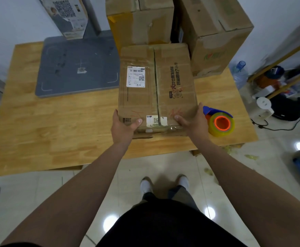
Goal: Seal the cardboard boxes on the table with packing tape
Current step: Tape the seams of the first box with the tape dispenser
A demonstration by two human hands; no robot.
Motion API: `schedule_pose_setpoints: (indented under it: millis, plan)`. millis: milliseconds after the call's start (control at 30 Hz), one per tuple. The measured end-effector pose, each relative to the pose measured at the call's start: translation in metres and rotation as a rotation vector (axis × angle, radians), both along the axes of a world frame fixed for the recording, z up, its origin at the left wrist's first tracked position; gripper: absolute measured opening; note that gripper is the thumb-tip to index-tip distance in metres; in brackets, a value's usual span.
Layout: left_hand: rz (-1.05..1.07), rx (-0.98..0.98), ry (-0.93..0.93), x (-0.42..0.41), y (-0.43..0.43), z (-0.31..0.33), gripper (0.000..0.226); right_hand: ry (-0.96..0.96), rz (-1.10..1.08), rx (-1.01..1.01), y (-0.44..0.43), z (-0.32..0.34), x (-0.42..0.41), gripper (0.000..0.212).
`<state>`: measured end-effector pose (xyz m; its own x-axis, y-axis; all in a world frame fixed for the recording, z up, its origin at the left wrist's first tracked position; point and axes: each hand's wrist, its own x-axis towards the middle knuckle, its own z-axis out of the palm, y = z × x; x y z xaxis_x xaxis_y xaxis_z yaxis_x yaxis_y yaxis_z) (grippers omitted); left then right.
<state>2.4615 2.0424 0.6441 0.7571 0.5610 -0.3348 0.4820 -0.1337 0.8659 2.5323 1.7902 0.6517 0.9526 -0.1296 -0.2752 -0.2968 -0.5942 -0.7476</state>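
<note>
A flat cardboard box (156,82) with a white shipping label lies on the wooden table (56,122), its two top flaps closed along a centre seam. My left hand (124,127) grips its near left corner, thumb on top. My right hand (192,122) grips the near right corner the same way. A roll of clear packing tape (221,124) with an orange core, on a blue dispenser, lies on the table just right of my right hand, apart from the box.
Two larger cardboard boxes (142,24) (215,38) stand behind the held one. A grey flat scale platform (78,68) with a post sits at the back left. A water bottle (239,73), a shelf and cables are on the floor to the right.
</note>
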Motion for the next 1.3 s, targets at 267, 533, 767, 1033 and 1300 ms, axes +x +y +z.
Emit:
schedule_pose_setpoints:
  millis: [267, 533, 767, 1033, 1300]
  plan:
    - [-0.173, 0.139, 0.112, -0.002, 0.012, 0.007, 0.134, -0.005, 0.103, 0.012, -0.015, 0.000, -0.006, 0.109]
    - [-0.646, 0.845, 0.173, 0.033, -0.012, 0.025, 0.132, -0.260, 0.810, -0.640, 0.024, 0.019, 0.017, 0.086]
    - [-0.825, 0.887, 0.239, 0.038, -0.009, 0.026, 0.131, -0.461, 1.017, -0.755, 0.012, -0.004, 0.017, 0.076]
    - [-0.898, 0.800, 0.047, 0.028, 0.031, 0.022, 0.109, -0.534, 1.048, -0.812, -0.006, -0.007, 0.015, 0.070]
    - [-0.771, 0.409, -0.074, -0.003, 0.074, 0.028, 0.092, -0.473, 0.927, -0.731, -0.033, -0.002, 0.007, 0.069]
